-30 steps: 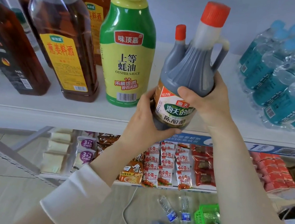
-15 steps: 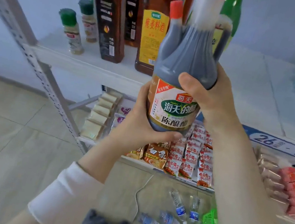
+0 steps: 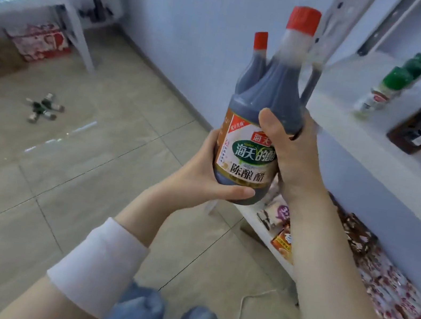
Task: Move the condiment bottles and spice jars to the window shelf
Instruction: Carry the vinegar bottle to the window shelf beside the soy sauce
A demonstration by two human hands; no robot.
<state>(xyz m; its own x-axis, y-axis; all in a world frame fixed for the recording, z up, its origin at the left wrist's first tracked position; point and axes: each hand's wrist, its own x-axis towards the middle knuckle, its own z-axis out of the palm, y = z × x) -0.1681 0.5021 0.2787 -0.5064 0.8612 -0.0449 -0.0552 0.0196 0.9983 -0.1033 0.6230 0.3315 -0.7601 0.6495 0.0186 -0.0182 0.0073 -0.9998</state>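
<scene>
Both our hands hold the dark vinegar bottle (image 3: 259,128): left hand (image 3: 208,178) under its base, right hand (image 3: 288,156) around its body. Full, it looks heavy and slick, so supporting the base seems wise.

Red carton (image 3: 39,41) on tiled floor (image 3: 68,162) (under window); snack packets (image 3: 380,273) lower shelf.

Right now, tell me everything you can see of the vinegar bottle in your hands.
The vinegar bottle is a big translucent plastic jug of dark liquid with a red cap, a side handle and a white, green and orange label. A smaller red-capped bottle sits against its shoulder, seemingly bundled. It is held upright in the air, tilted slightly, clear of the shelf. The left hand cups its base; the right hand wraps its side.
</scene>
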